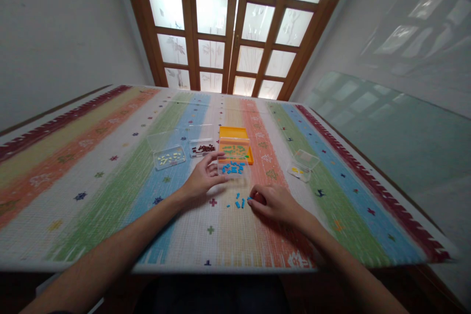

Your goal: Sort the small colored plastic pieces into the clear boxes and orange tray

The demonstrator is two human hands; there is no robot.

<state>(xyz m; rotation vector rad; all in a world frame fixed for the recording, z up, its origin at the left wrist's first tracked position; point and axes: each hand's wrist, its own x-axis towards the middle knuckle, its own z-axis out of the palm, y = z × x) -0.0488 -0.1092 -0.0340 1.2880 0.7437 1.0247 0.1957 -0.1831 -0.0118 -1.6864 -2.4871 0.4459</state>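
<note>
Blue pieces point(242, 203) lie loose on the desk point(191, 235), between your two hands; the longest runs near to far, another slants with its far end leftward. Your right hand point(275, 202) is curled, thumb and forefinger at the rightmost piece, though you cannot tell whether they pinch it. Farther off, your left hand point(201, 177) is half open, fingers parted about the left end of a clear box point(246, 172) of blue pieces; its grip is unclear. Beyond stands an orange box point(251, 155).
</note>
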